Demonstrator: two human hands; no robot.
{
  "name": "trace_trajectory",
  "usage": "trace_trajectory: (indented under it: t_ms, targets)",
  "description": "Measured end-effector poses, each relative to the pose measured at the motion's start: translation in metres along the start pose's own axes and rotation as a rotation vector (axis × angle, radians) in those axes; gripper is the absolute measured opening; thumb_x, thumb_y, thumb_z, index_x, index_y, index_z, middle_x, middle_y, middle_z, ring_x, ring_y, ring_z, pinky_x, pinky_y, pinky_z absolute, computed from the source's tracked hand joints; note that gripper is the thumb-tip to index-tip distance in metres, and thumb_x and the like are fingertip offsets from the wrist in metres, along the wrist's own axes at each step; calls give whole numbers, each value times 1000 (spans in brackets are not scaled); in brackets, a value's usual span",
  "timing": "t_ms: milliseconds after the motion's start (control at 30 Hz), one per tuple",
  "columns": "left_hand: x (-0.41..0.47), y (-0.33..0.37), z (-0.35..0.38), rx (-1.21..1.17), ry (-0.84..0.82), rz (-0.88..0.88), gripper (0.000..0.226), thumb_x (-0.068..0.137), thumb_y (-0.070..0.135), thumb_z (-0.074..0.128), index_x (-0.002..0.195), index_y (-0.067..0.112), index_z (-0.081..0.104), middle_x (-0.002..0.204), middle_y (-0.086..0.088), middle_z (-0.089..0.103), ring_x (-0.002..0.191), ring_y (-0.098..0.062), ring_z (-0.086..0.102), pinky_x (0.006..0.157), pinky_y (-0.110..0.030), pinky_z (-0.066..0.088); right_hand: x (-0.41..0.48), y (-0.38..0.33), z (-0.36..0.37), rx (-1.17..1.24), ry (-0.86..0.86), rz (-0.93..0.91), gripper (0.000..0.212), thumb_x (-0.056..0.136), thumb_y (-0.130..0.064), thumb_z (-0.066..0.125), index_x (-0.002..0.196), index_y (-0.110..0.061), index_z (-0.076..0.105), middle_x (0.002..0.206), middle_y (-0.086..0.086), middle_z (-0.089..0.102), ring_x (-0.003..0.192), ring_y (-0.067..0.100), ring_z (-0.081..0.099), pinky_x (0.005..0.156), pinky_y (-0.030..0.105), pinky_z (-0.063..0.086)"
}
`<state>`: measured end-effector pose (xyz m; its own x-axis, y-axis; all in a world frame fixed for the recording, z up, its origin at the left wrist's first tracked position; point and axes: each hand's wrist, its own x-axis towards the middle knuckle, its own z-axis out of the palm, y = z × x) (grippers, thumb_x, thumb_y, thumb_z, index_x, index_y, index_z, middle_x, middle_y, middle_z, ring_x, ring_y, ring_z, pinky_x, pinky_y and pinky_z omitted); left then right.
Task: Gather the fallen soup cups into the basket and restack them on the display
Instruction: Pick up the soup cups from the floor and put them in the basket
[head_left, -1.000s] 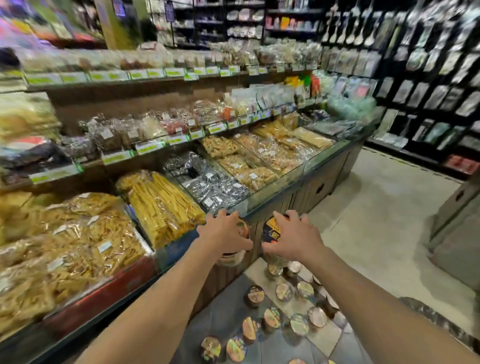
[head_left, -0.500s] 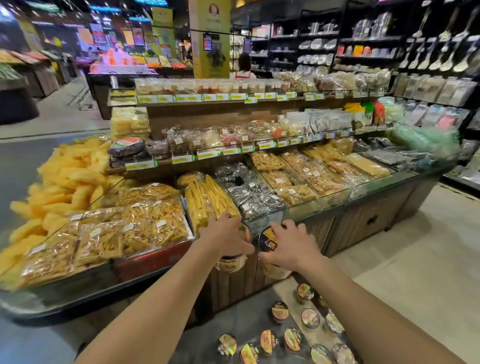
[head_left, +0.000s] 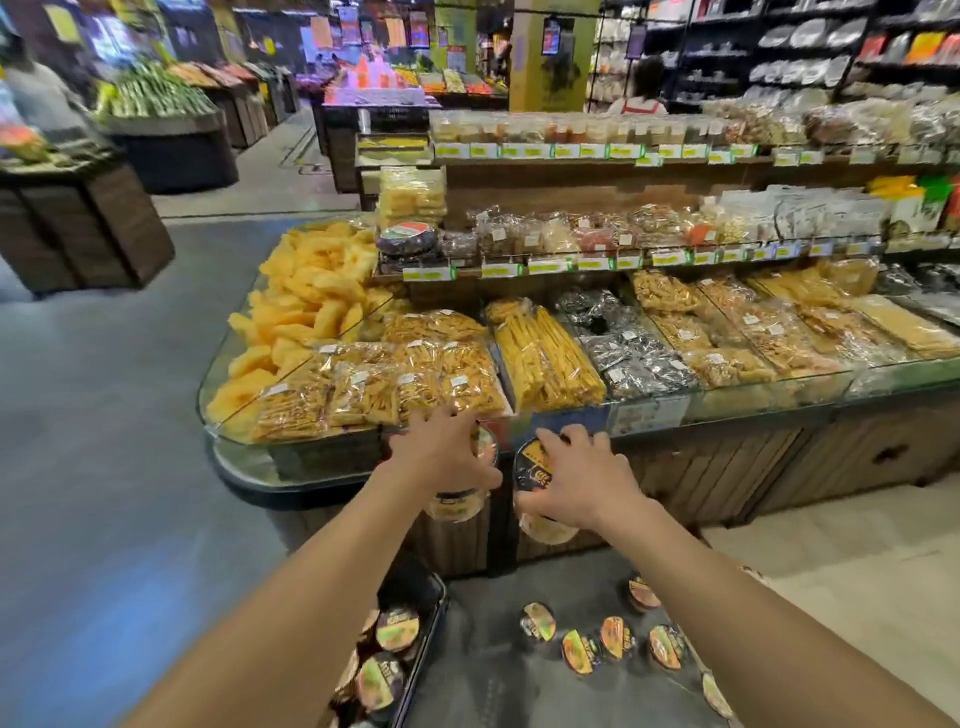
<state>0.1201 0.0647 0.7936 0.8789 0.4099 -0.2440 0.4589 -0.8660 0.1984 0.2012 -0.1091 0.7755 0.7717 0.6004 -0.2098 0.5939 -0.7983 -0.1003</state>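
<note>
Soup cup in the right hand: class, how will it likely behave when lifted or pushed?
Probably light: the right hand holds the soup cup alone. Round body, so it may roll if tipped. Floor cups stand upright, suggesting stable bases.

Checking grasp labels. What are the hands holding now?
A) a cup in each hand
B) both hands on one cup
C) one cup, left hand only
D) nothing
A: the left hand grips a soup cup and the right hand grips a second cup, with a gap between the two.
</note>
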Motion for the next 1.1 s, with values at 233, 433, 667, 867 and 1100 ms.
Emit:
trace_trajectory:
  t_ms: [233, 433, 667, 867, 1100]
  targets:
    - [-57, -145, 3, -25, -21, -90, 104, 75, 65, 71, 161, 33, 21, 168, 1, 17, 151, -41, 15, 113, -68, 30, -10, -141, 34, 29, -28, -44, 104, 80, -78, 59, 163, -31, 18, 163, 8, 25, 146, 42, 26, 111, 58, 37]
    - [-104, -253, 11, -34, -31, -120, 100, 77, 65, 70, 160, 32, 24, 165, 0, 22, 149, -39, 20, 110, -65, 36, -21, -243, 60, 59, -47, -49, 104, 78, -79, 60, 161, -31, 20, 160, 7, 28, 143, 40, 29, 109, 57, 40]
    - [-115, -319, 42, -80, -64, -159, 100, 75, 62, 71, 159, 34, 24, 164, 2, 23, 146, -37, 23, 110, -61, 37, -23, -300, 95, 40, -90, -79, 103, 80, -77, 61, 161, -30, 20, 158, 7, 29, 141, 40, 32, 107, 55, 41]
    - [-107, -339, 95, -143, -88, -229, 104, 74, 63, 73, 159, 33, 22, 163, 3, 22, 146, -35, 21, 111, -62, 36, -6, -309, 149, 30, -137, -124, 102, 80, -77, 60, 161, -31, 18, 161, 6, 26, 142, 38, 30, 109, 54, 39]
    - [-89, -348, 165, -169, -42, -268, 103, 73, 62, 76, 157, 33, 24, 160, 3, 24, 143, -31, 23, 109, -60, 40, 16, -307, 215, 35, -200, -134, 105, 81, -75, 63, 162, -30, 12, 164, 8, 21, 145, 37, 27, 112, 55, 38]
